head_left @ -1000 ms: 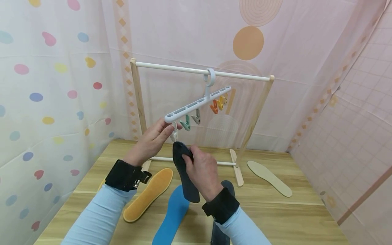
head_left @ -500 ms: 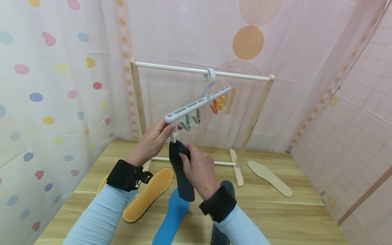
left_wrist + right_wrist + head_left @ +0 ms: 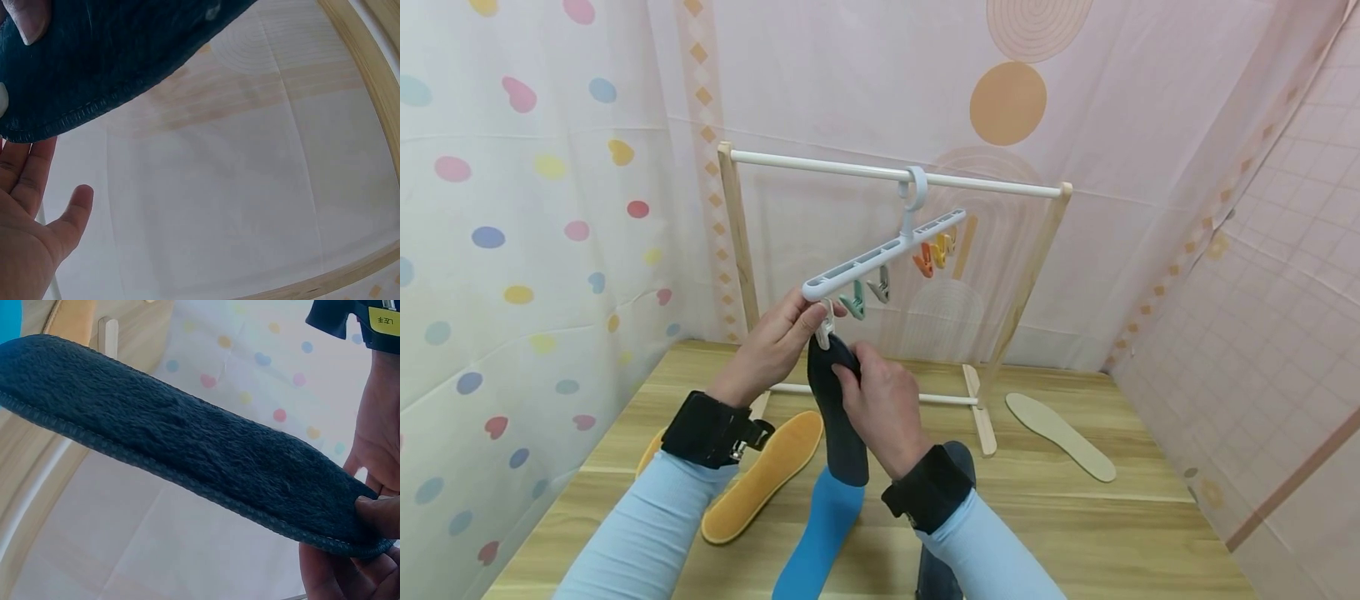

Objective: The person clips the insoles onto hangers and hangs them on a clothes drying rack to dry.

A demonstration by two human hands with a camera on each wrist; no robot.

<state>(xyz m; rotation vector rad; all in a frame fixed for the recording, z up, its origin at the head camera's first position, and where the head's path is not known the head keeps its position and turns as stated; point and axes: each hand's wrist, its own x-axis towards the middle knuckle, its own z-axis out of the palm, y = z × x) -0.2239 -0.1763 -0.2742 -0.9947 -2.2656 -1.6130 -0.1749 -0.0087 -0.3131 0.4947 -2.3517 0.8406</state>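
The right hand (image 3: 886, 407), pinching the dark insole (image 3: 839, 425), is hiding part of its edge; the view is leaving unclear whether the white clip (image 3: 824, 332) is gripping its top. The left hand (image 3: 775, 346) is pinching that clip just above. The insole is showing fleece and stitched edging.

It's a navy insole (image 3: 841, 442) between the hands (image 3: 767, 348), bright blue insole (image 3: 820, 533) below, orange insole (image 3: 763, 479) left, cream insole (image 3: 1060, 437) right, polka-dot curtain (image 3: 467, 279) far left!

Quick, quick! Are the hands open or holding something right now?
Left hand: closed, pinching the small white plastic clip.
Right hand: closed, holding the long, dark, fuzzy insole.
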